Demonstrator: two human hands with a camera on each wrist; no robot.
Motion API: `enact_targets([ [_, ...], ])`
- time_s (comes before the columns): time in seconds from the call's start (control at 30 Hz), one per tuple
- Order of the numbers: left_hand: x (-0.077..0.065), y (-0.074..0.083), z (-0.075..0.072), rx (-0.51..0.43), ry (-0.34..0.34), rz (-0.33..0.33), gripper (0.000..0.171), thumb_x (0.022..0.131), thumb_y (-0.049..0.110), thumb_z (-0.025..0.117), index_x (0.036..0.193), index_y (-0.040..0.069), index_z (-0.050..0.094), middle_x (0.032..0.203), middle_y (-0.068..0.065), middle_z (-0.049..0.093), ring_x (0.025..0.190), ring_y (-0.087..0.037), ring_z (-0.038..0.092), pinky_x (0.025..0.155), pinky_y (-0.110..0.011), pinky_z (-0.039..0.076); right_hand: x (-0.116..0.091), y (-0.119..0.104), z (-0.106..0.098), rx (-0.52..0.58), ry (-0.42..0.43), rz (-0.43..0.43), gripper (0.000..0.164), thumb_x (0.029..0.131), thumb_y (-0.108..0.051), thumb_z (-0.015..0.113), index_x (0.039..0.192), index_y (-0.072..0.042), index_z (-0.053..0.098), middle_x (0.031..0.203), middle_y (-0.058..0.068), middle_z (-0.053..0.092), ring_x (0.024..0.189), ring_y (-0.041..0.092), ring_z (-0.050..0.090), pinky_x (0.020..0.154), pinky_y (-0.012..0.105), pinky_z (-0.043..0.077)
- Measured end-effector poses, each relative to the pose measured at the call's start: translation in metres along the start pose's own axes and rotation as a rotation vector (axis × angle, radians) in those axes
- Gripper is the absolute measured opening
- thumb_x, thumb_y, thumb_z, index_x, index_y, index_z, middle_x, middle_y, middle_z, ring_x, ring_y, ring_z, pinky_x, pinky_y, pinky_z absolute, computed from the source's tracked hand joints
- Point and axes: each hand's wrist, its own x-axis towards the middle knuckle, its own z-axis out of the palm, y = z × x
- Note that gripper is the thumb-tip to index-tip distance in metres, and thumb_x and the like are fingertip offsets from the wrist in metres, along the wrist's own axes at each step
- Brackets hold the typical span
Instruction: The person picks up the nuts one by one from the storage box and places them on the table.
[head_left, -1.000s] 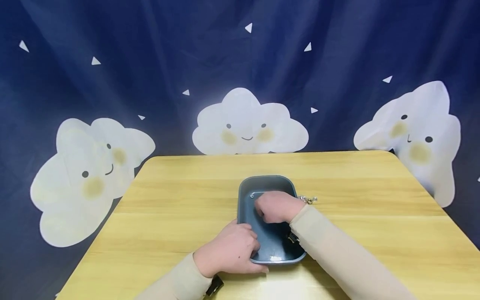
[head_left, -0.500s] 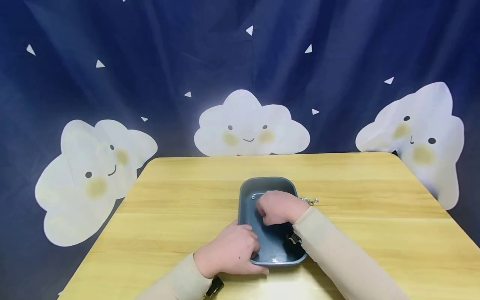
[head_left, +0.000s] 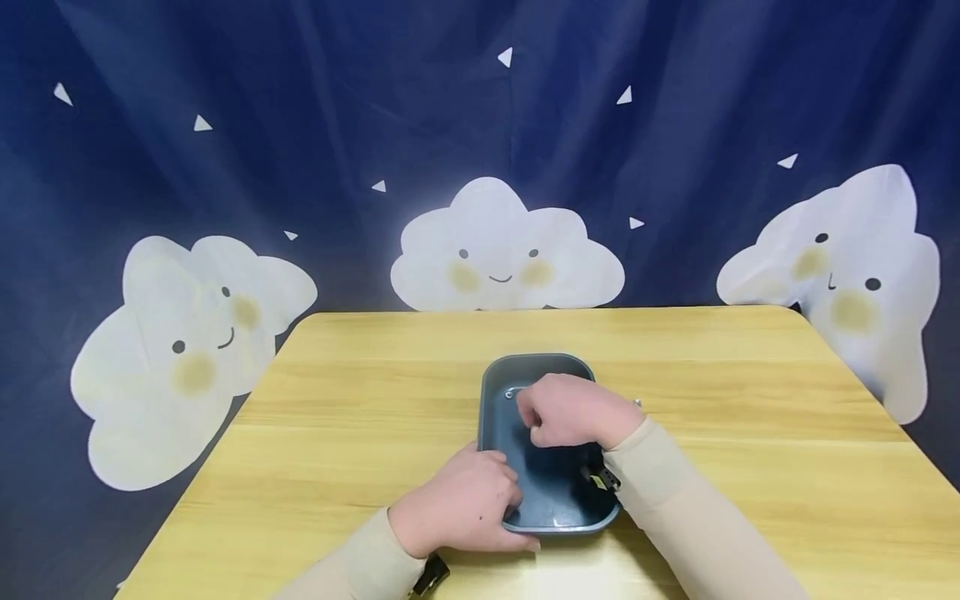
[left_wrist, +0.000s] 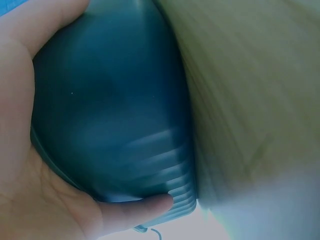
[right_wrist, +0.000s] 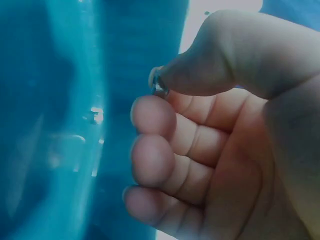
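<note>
A dark blue-grey rectangular plastic box (head_left: 551, 500) stands on the table in the head view. My left hand (head_left: 468, 500) grips its near left corner, fingers over the rim; the left wrist view shows thumb and palm against its ribbed outer wall (left_wrist: 110, 100). My right hand (head_left: 573, 411) is over the box's far half, fingers curled. In the right wrist view its thumb and fingertips pinch a small shiny metal piece (right_wrist: 159, 89), mostly hidden, its exact kind unclear. Another small metal piece (head_left: 509, 395) lies on the box floor near the far left corner.
A small shiny metal bit (head_left: 637, 403) shows on the table right of the box, partly behind my right wrist. The wooden table (head_left: 360, 400) ends at a dark blue curtain (head_left: 480, 100) with white clouds.
My right hand has risen slightly and shifted to the right, covering most of the metal pieces beside the box. The left hand keeps its grip on the corner.
</note>
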Motion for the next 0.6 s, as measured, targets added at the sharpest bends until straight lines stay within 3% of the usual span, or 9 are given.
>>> enact_targets([
  [0.33, 0.000, 0.000, -0.001, 0.006, 0.006, 0.001, 0.054, 0.077, 0.075, 0.068, 0.053, 0.031, 0.046, 0.058, 0.019, 0.040, 0.065, -0.008, 0.045, 0.064, -0.030, 0.038, -0.021, 0.002, -0.023, 0.032, 0.057, -0.010, 0.020, 0.080, -0.006, 0.065, 0.073, -0.022, 0.056, 0.065, -0.012, 0.049, 0.060, 0.008, 0.047, 0.059, 0.027, 0.043],
  [0.6, 0.000, 0.000, 0.000, 0.011, 0.019, -0.001, 0.053, 0.076, 0.075, 0.068, 0.054, 0.031, 0.048, 0.059, 0.020, 0.042, 0.064, -0.008, 0.043, 0.064, -0.029, 0.038, -0.033, 0.010, -0.035, 0.059, 0.077, 0.029, 0.019, 0.079, -0.003, 0.062, 0.075, -0.021, 0.058, 0.068, -0.012, 0.051, 0.062, 0.008, 0.048, 0.061, 0.028, 0.043],
])
